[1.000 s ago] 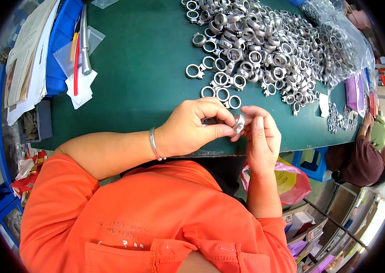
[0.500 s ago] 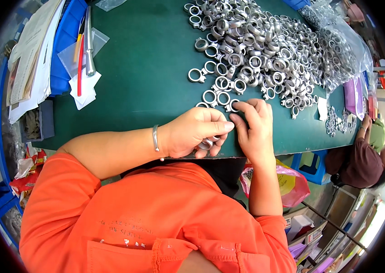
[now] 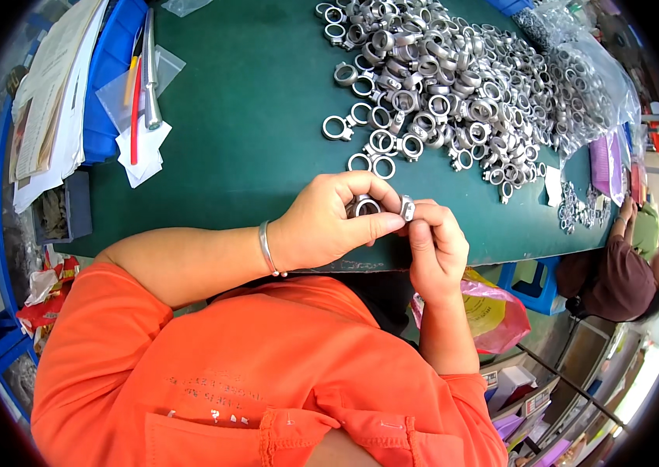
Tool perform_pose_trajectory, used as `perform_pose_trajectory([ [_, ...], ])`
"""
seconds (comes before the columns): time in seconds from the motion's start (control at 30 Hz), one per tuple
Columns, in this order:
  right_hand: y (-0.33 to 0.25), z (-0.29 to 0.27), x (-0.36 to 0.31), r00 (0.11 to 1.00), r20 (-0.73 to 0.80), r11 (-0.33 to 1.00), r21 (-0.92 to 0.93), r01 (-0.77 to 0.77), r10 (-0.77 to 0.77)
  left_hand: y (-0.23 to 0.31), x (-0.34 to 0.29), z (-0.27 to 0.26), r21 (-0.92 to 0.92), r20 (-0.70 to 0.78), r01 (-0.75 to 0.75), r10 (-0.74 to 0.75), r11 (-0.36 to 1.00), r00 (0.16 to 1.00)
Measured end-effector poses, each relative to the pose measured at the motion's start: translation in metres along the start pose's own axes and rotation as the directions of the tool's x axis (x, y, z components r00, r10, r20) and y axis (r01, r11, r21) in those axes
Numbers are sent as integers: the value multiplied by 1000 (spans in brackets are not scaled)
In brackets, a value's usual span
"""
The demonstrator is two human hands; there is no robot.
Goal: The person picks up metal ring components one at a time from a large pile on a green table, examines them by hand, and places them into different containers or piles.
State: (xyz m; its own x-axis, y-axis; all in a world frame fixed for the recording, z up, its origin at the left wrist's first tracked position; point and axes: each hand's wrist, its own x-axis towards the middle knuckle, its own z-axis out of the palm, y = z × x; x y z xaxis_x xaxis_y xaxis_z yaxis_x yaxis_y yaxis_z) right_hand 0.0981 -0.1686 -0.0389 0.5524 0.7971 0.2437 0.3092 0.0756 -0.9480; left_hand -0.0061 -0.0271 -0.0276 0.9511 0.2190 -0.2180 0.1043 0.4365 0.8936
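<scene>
My right hand (image 3: 440, 247) pinches a small grey metal ring clamp (image 3: 407, 208), held upright with its lug side showing. The thumb of my left hand (image 3: 325, 216) reaches to the lower edge of that clamp. More metal rings (image 3: 365, 206) sit in the curl of my left fingers, partly hidden; their number cannot be made out. Both hands are close together over the table's front edge. Just beyond them, two loose ring clamps (image 3: 383, 166) lie at the near end of a large pile of ring clamps (image 3: 438, 101).
The green table (image 3: 228, 101) carries a blue tray (image 3: 112, 86) with papers, a red pen (image 3: 136, 117) and a metal rod at left. A clear bag of rings (image 3: 586, 93) and a purple basket (image 3: 608, 163) stand at right. Another person (image 3: 613, 280) sits beyond.
My right hand has drawn back from the table toward me with a ring clamp. My left hand has turned and risen slightly, its thumb now at the clamp. Fewer loose rings lie nearby.
</scene>
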Motion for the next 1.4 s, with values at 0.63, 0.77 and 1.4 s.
perform_pose_trajectory([
  [0.63, -6, -4, 3, 961, 85, 949, 199, 244, -264, -1, 1, -7, -394, 253, 300, -211, 869, 944],
  [0.77, -7, -5, 12, 988, -127, 939, 320, 122, -85, 3, 2, -6, -366, 194, 288, -230, 885, 953],
  [1.4, 3, -5, 15, 987, 26, 976, -150, 158, -156, 0, 0, -5, -118, -23, 13, -15, 993, 1000],
])
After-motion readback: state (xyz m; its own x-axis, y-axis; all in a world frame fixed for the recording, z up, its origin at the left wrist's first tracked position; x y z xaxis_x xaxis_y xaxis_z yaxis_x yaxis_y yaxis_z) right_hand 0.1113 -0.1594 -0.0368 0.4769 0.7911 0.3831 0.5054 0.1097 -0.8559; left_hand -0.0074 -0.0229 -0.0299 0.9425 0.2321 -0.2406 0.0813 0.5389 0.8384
